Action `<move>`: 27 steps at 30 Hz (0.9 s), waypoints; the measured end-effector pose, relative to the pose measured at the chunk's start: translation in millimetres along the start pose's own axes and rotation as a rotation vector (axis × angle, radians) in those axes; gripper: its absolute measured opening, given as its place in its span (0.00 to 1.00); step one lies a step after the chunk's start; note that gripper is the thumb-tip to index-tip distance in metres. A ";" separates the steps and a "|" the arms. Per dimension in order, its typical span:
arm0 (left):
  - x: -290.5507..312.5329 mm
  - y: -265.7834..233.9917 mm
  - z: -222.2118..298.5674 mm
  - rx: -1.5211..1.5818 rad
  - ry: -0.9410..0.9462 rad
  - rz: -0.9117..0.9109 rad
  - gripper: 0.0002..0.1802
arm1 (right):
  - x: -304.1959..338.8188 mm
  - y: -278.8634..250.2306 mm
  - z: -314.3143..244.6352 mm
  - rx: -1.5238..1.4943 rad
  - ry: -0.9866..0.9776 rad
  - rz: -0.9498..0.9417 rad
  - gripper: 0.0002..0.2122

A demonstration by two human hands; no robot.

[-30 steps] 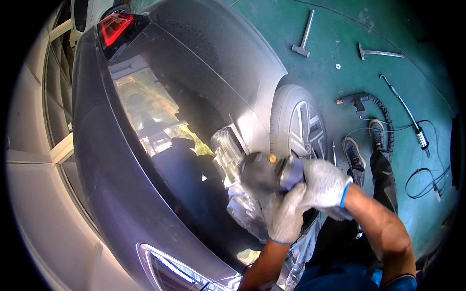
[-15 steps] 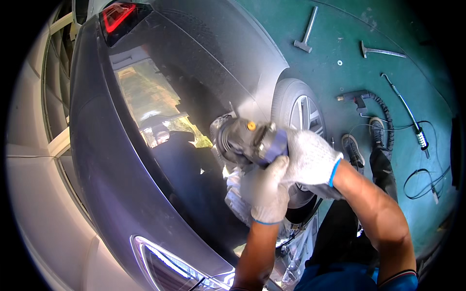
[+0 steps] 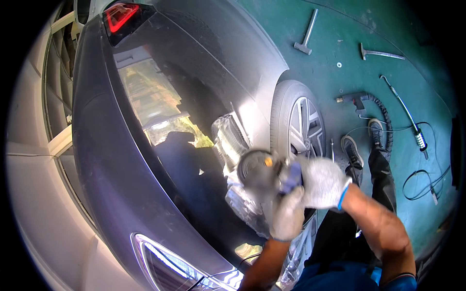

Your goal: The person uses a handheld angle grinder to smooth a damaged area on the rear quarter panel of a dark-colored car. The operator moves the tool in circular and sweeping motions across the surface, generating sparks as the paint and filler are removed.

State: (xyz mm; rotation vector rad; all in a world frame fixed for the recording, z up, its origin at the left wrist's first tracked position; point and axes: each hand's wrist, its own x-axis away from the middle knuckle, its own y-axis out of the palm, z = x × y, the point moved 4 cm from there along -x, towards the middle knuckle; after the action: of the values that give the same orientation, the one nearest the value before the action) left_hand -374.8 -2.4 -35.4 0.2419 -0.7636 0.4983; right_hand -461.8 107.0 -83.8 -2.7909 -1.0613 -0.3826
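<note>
A handheld disc sander [image 3: 259, 170] with a round black head and an orange button is held between my two gloved hands. From the lower side my left hand [image 3: 287, 216] closes round its body near the blue part. My right hand [image 3: 323, 182] is wrapped round its rear end. Below and around the tool is the rear side panel of a dark grey car [image 3: 194, 63]. A rough, shiny bare patch [image 3: 230, 138] shows on that panel beside the wheel arch. The sander's head is blurred, and whether it touches the panel I cannot tell.
The car wheel [image 3: 298, 121] stands right of the panel. On the green floor lie a hammer [image 3: 308, 34], a second hammer [image 3: 381, 52], a spray gun with a black hose [image 3: 357, 99], a long metal slide puller [image 3: 405, 111] and a cable [image 3: 417, 184].
Both hands and the sander have moved right and down, toward me. The bare patch is now more exposed, and the tool's round head has turned more into view.
</note>
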 end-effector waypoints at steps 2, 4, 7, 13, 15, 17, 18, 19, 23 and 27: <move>11.8 7.9 -1.9 0.003 0.084 0.003 0.34 | 9.3 6.7 1.7 0.074 0.075 -0.098 0.30; 0.9 1.8 9.1 -0.023 0.042 0.029 0.30 | -1.8 4.7 -2.6 0.058 0.031 -0.023 0.26; -34.0 11.8 28.9 0.004 -0.076 -0.001 0.22 | -35.3 -17.5 -2.5 0.054 -0.025 0.096 0.22; 16.0 4.8 1.1 -0.035 0.054 0.084 0.24 | 12.0 16.1 3.9 -0.038 0.016 0.017 0.24; 0.8 1.1 13.6 -0.073 -0.134 0.044 0.23 | -4.7 9.4 4.7 -0.041 -0.007 0.031 0.24; -32.3 9.4 20.0 -0.047 -0.132 -0.049 0.23 | -26.6 -0.9 14.1 0.075 0.019 0.052 0.25; -31.1 5.7 18.4 -0.067 -0.144 -0.040 0.24 | -25.9 4.7 18.7 0.040 0.087 0.039 0.25; -33.8 9.4 13.6 -0.082 -0.156 -0.054 0.26 | -22.1 2.1 26.0 0.020 0.159 0.043 0.31; -9.1 8.9 -8.4 -0.095 -0.109 0.057 0.32 | 8.0 5.3 21.9 0.001 0.125 0.074 0.32; -26.0 -4.7 -4.9 0.001 -0.126 -0.092 0.32 | -8.2 0.5 13.2 0.123 0.147 0.032 0.33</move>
State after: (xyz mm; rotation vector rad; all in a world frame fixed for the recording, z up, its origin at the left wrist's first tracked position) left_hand -385.4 -13.4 -57.4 0.3101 -0.8707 0.3996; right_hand -464.8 104.3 -98.8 -2.6234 -0.9716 -0.4919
